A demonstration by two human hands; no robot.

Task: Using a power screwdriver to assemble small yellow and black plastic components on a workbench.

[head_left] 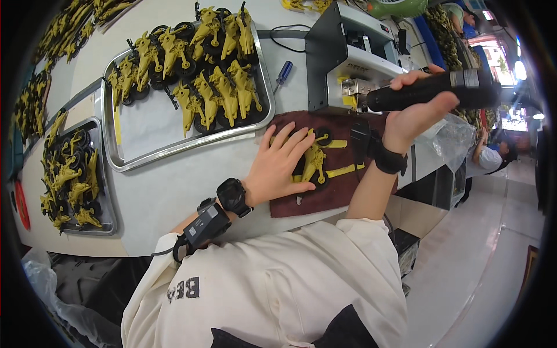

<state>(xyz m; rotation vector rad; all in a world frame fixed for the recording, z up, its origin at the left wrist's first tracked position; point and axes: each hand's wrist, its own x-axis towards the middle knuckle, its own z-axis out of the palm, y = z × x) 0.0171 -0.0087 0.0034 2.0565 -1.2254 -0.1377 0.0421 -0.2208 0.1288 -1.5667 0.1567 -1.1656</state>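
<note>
My left hand (284, 162) lies with its fingers spread over a yellow toy motorcycle (315, 159) with black wheels. The motorcycle rests on a brown cloth mat (289, 205), partly hidden under the hand. My right hand (415, 113) is wrapped round a black electric screwdriver (420, 91), held about level above the mat's right side. Its tip points left, close to the metal front (355, 91) of a white and black screw-feeding machine (361, 55). I cannot tell whether the tip touches it. Two yellow strips (344, 171) lie on the mat beside the motorcycle.
A large metal tray (188, 153) with several toy motorcycles stands at the back left. A smaller tray (109, 223) full of them sits further left. A blue screwdriver (284, 74) lies between tray and machine. Clear plastic bags (447, 142) hang at the right; co-workers sit beyond.
</note>
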